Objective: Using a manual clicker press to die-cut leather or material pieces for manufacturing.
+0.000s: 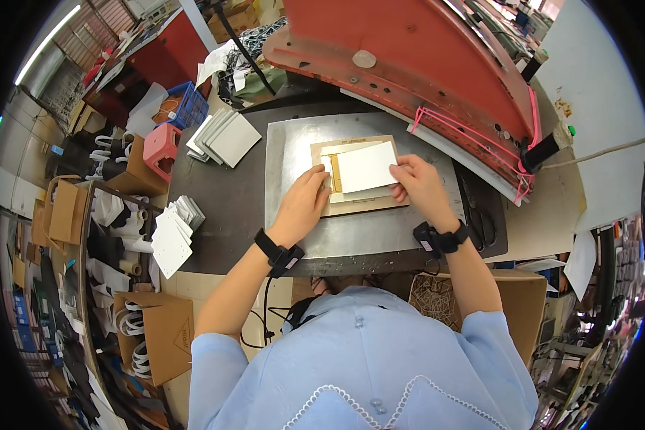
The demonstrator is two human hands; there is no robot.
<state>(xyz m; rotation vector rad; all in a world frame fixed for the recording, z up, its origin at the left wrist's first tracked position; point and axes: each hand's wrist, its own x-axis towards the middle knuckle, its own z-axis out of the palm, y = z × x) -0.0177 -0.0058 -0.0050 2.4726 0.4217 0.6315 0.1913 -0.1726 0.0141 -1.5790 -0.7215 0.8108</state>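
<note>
A white rectangular card (365, 168) is pinched at its right edge by my right hand (419, 188), tilted over a cutting die. The tan wooden die board (369, 208) lies on a metal plate (294, 143), with a yellowish strip (337, 174) showing on its left part. Another pale sheet shows under the card; how they are layered is partly hidden. My left hand (304, 204) rests at the left edge of the board with its fingers extended, fingertips touching the edge of the pale sheet. It holds nothing that I can make out.
Over the far right of the dark table (229, 197) rises a large red press (408, 57) with pink cord (466, 132). White card stacks (226, 140) and cut pieces (172, 236) lie on the left. Cardboard boxes (158, 337), a pink stool (162, 149) and a blue crate (188, 106) stand beyond.
</note>
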